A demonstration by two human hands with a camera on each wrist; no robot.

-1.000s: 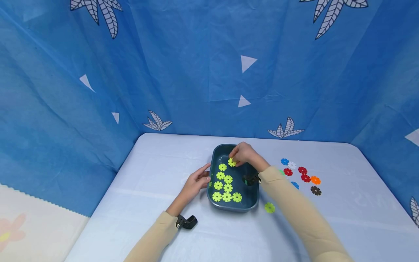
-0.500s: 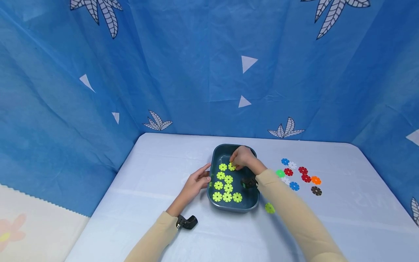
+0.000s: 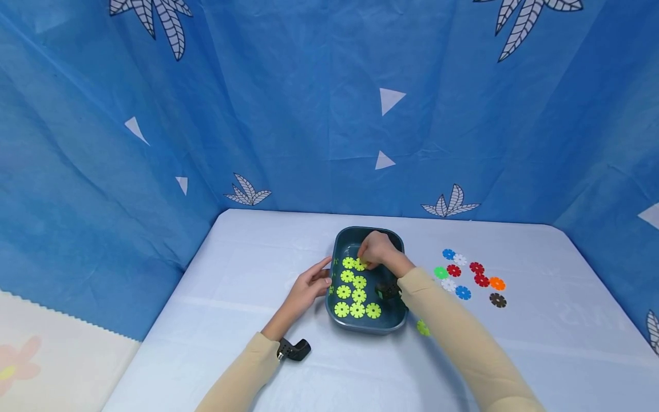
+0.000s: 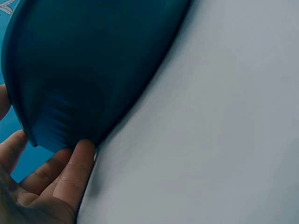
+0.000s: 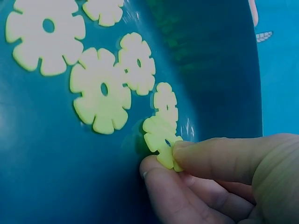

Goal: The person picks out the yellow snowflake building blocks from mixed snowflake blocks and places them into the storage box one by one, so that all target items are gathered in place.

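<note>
My right hand (image 3: pixel 377 249) reaches into a dark teal tray (image 3: pixel 366 329). Between thumb and fingertips it pinches a yellow-green snowflake disc (image 5: pixel 161 140), tilted and overlapping another disc (image 5: pixel 165 103) near the tray wall. Several more yellow-green discs (image 3: pixel 357 311) lie flat on the tray floor, forming rows toward the near end. At the tray's left side rests my left hand (image 3: pixel 306 287). In the left wrist view, its fingers (image 4: pixel 77 172) touch the outer wall, fairly straight, with nothing gripped.
One yellow-green disc (image 3: pixel 423 327) lies on the white table (image 3: pixel 268 246) beside the tray's near right corner, partly behind the right sleeve (image 3: pixel 453 320). Farther right are loose discs: red (image 3: pixel 481 280), blue (image 3: pixel 463 292), orange (image 3: pixel 497 283), brown (image 3: pixel 497 300) and others. A blue curtain (image 3: pixel 309 114) hangs behind.
My right hand has moved slightly left and nearer within the tray, bringing the pinched disc up against the one beside it. My left hand has stayed at the tray's side.
</note>
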